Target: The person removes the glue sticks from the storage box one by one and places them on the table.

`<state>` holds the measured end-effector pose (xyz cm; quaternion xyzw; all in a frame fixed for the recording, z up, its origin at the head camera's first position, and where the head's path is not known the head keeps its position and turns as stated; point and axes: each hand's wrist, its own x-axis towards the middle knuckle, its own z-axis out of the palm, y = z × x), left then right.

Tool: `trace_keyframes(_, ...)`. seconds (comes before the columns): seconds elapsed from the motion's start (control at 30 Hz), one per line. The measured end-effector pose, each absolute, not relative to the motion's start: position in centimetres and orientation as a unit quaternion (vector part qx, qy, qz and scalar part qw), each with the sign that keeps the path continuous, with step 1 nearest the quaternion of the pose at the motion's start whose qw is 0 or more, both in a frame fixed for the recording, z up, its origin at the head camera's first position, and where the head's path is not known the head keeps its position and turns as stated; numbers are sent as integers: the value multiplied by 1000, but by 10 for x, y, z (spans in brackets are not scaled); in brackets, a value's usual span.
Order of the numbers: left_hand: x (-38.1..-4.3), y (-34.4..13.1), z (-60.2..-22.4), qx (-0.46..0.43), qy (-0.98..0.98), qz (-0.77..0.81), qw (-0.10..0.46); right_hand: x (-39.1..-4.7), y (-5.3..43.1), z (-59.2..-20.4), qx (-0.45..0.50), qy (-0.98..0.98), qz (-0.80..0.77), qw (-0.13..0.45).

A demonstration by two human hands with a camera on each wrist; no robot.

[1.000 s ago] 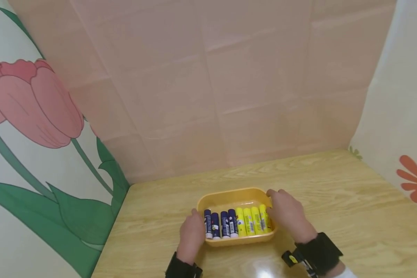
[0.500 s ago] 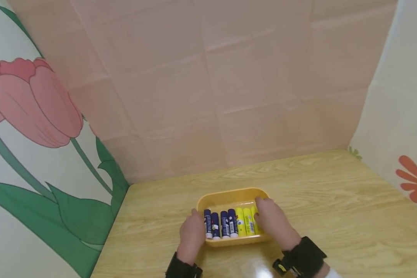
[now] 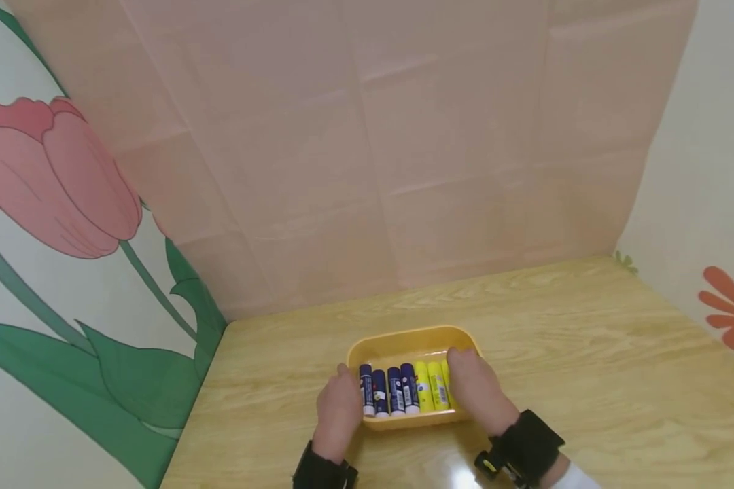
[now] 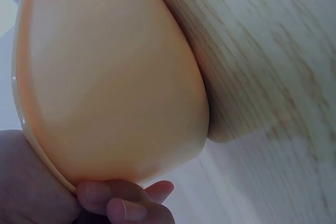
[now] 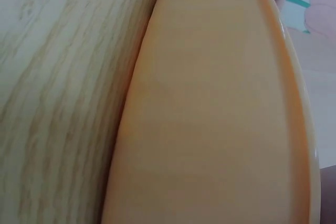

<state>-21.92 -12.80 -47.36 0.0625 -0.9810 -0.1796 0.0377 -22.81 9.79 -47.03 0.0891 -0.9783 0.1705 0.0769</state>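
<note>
A yellow plastic tray (image 3: 404, 341) sits on the table. Dark blue glue sticks (image 3: 395, 390) with white ends lie side by side in its left half, and yellow glue sticks (image 3: 423, 387) lie to their right. My left hand (image 3: 339, 401) grips the tray's left end; in the left wrist view, curled fingers (image 4: 126, 208) touch the outer wall below the rim. Over the tray's right end is my right hand (image 3: 477, 390), covering the rightmost yellow glue sticks. Its fingertips are hidden, so whether it holds one cannot be seen. The right wrist view shows mostly the tray's outer wall (image 5: 210, 103).
The wood-grain table (image 3: 575, 339) extends around the tray. A pink sheet (image 3: 373, 149) hangs behind it. Flower-printed walls stand at the left (image 3: 92, 176) and right (image 3: 697, 224).
My right hand has moved left from the tray's right rim to above the yellow glue sticks, hiding the rightmost ones. My left hand has kept its place on the tray.
</note>
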Motion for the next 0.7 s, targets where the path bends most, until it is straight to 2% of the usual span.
trace_keyframes(0.13,-221,-126,-473,61,-983,-172,36,-229,101,-471,102,-979,155,88)
trace_keyframes(0.43,-220,-127,-477,69,-983,-167,35,-229,96,-472,94,-989,109,22)
trace_keyframes(0.7,-220,-126,-475,72,-984,-161,35,-231,93,-475,77,-993,87,22)
